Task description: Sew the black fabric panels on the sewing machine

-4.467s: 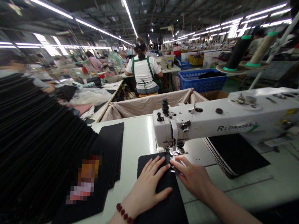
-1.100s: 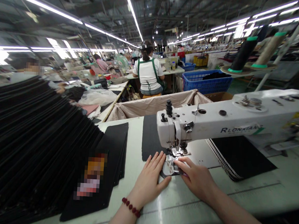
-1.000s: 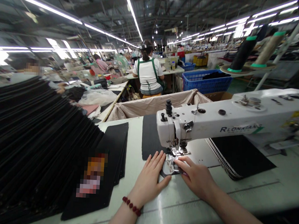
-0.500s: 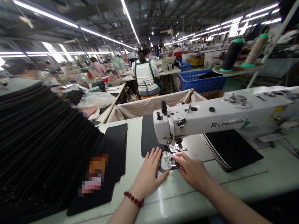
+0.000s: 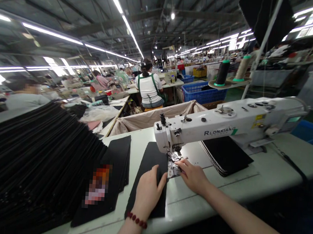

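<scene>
A white sewing machine (image 5: 193,126) stands on the pale green table (image 5: 187,217). A black panel (image 5: 150,155) lies flat to the left of its needle area. On this panel rests my left hand (image 5: 149,187), thumb and index finger apart, its other fingers partly curled or hidden. My right hand (image 5: 194,175) is at the metal plate beside the presser foot (image 5: 176,156), fingers bent together; what they hold, if anything, is hidden. A stack of black pieces (image 5: 224,154) lies under the machine arm.
A tall pile of black panels (image 5: 36,166) fills the left side, with several flat panels (image 5: 117,157) beside it. Beyond the table are a cloth-lined bin (image 5: 137,121), a blue basket (image 5: 203,93) and a seated person (image 5: 148,84). Thread cones (image 5: 222,73) stand behind the machine.
The black panel has come toward me and now lies further out from the machine. My left hand has moved back onto it, its fingers less stretched. The view has shifted slightly.
</scene>
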The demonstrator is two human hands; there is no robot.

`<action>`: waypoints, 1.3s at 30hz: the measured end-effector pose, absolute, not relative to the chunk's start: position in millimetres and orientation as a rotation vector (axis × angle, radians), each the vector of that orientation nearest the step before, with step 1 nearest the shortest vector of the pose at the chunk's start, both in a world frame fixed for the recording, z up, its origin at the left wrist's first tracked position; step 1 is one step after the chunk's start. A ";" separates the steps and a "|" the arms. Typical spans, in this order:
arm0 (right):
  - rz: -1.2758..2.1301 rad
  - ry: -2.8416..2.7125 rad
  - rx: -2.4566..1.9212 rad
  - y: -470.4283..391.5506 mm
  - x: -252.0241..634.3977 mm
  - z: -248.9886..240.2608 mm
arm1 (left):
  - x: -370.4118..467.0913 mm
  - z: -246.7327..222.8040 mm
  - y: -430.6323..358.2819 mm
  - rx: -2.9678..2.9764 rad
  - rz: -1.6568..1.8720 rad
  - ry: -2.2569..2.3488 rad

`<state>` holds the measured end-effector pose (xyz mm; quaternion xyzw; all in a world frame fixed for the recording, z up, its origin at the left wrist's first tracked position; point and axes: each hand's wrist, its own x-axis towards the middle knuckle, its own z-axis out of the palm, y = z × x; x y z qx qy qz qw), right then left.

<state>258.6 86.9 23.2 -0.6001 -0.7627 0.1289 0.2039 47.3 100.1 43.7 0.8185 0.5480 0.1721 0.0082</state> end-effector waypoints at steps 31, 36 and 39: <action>0.724 -1.463 -1.755 -72.0 341.0 9.9 | 139.9 20.4 3.4 2.652 0.455 1.028; 0.643 -1.650 -1.875 -79.9 332.2 11.2 | 150.1 17.7 -1.1 2.585 0.581 1.023; 0.560 -1.766 -1.917 -79.4 325.1 13.5 | 147.9 15.4 -2.8 2.529 0.641 0.977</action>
